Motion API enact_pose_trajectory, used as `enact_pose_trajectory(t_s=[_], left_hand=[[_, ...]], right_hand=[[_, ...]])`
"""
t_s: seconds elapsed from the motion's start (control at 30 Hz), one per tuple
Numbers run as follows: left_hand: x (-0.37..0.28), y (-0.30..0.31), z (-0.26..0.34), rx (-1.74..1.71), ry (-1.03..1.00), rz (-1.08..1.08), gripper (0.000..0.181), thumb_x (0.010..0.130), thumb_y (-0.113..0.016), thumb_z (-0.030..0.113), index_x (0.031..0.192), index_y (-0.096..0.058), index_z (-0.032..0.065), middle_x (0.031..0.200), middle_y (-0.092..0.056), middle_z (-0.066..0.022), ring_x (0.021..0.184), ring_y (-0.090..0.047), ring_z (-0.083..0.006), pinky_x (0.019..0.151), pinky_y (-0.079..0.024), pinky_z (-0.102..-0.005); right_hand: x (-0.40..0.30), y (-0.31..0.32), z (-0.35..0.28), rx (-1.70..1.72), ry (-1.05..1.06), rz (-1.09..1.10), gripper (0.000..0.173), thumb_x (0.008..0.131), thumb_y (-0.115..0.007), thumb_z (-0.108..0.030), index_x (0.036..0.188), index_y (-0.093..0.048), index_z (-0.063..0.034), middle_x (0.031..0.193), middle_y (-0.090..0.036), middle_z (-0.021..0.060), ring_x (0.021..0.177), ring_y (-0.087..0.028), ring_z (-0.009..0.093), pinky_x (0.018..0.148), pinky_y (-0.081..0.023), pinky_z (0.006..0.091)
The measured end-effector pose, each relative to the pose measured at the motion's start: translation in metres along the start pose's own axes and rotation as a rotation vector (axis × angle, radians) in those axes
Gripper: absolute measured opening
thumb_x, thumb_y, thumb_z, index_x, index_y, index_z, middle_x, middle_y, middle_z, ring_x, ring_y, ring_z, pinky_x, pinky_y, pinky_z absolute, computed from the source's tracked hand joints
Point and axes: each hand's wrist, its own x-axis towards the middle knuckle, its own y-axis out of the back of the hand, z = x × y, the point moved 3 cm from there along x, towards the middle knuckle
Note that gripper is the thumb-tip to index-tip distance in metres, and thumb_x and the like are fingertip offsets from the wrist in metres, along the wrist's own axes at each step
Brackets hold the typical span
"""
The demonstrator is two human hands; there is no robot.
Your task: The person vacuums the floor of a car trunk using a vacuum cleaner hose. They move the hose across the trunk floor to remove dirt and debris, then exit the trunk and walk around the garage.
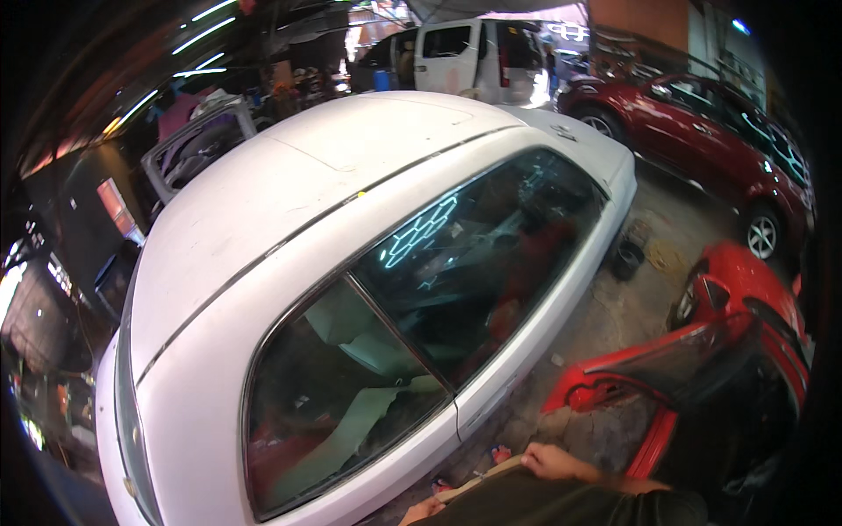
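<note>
My right hand [556,460] is closed at the upper end of a narrow beige cloth strip [496,472], low in the view. At the lower end, my left hand [423,510] has its fingers curled on the same strip, partly cut off by the frame's edge. Whether the strip is loose or part of clothing cannot be told. My dark shirt [559,500] hides some of it. Just beyond both hands stands a white car [289,217] with its side windows up. My feet in sandals [501,453] show on the ground beside it.
A detached red car door [612,368] and red car bodywork [743,269] lie close on the right. A dark bucket [628,260] stands on the concrete floor. Farther off are a dark red car [684,131], a white van [454,56] and a bare door frame [197,144].
</note>
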Motion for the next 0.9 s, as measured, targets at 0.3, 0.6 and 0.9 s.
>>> enact_pose_trajectory(t_s=[0.3,0.6,0.9], left_hand=[[0.011,0.053,-0.036,-0.736,-0.119,0.237,0.042,0.103,-0.07,0.031,0.129,-0.064,-0.0019,0.099,-0.077,-0.0157,0.094,-0.073,-0.0282,0.089,-0.056,-0.0413],[-0.017,0.111,0.134,-0.217,-0.254,-0.143,0.047,0.104,-0.07,0.036,0.13,-0.065,-0.0026,0.098,-0.075,-0.009,0.099,-0.068,-0.0167,0.093,-0.053,-0.0337],[0.016,0.105,0.154,-0.07,-0.2,-0.387,0.048,0.104,-0.069,0.038,0.13,-0.066,-0.0017,0.103,-0.075,-0.0108,0.102,-0.068,-0.018,0.093,-0.053,-0.0348]], right_hand=[[0.021,-0.022,0.018,-0.02,-0.002,-0.37,0.044,0.103,-0.062,-0.047,0.116,-0.071,-0.0056,0.112,-0.075,0.0181,0.107,-0.071,0.037,0.092,-0.054,0.0455],[0.0,0.02,-0.041,0.306,0.171,-0.341,0.049,0.109,-0.055,-0.044,0.133,-0.066,-0.0034,0.122,-0.072,0.0187,0.114,-0.067,0.029,0.099,-0.05,0.0414],[-0.015,0.044,-0.027,-0.051,0.128,-0.284,0.046,0.111,-0.048,-0.039,0.13,-0.066,-0.0007,0.119,-0.072,0.0237,0.113,-0.068,0.042,0.096,-0.052,0.0484]])
